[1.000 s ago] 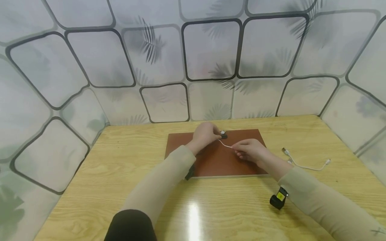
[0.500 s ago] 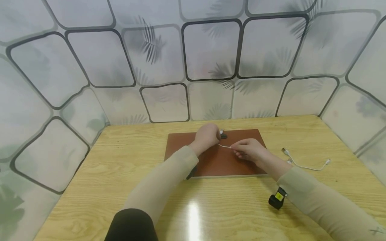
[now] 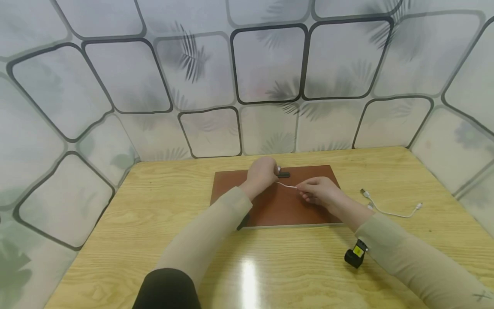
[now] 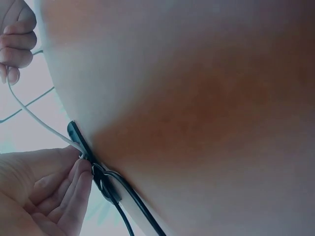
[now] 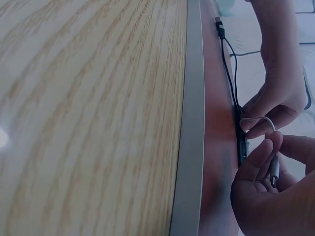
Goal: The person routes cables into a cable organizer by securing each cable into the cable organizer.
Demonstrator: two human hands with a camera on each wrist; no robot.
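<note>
A narrow black cable holder (image 3: 284, 174) lies near the far edge of a brown board (image 3: 278, 210). My left hand (image 3: 262, 174) pinches a thin white USB cable (image 3: 286, 185) right at this holder, as the left wrist view also shows. Black cable (image 4: 133, 189) runs out of the holder beside my left fingertips. My right hand (image 3: 320, 193) pinches the same white cable farther to the right, so a short slack length spans between both hands. From under my right fingers pokes a small plug (image 5: 274, 172) in the right wrist view.
Another white USB cable (image 3: 393, 215) lies on the wooden table (image 3: 146, 240) to the right of the board. A black USB plug (image 5: 219, 27) lies on the board at its left part. A patterned curtain (image 3: 270, 128) stands behind the table.
My left hand shifted slightly right and then back left along the holder, showing more of the holder now. My right hand stays almost in place, still pinching the white cable.
</note>
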